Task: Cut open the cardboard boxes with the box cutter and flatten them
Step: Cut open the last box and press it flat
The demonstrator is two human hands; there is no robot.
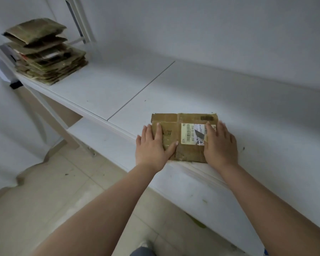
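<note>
A: So, head view, what's w/ the box?

B: Cardboard box [183, 136] sits centre-right of frame, near the front edge of the white table [248, 108]. Looks collapsed already, lying flat, label side up.

A: Hands?

B: Left hand [152, 145] lies on the box's left end, fingers straight, thumb out along the near edge. Right hand [220, 143] lies on the right end, fingers straight too, partly over the label [189, 133]. Both flat, holding nothing.

A: Cutter?

B: Can't see it anywhere.

A: Step, then?

B: Prob. pressing it flat. To do it well: weight thru the palms, push along the creases, keep the box from sliding off the front edge. Torn tape on the label may spring back, so press there too.

A: Then?

B: Prob. goes to the pile of flattened boxes [48, 56], upper left of frame, far end of the table.
</note>
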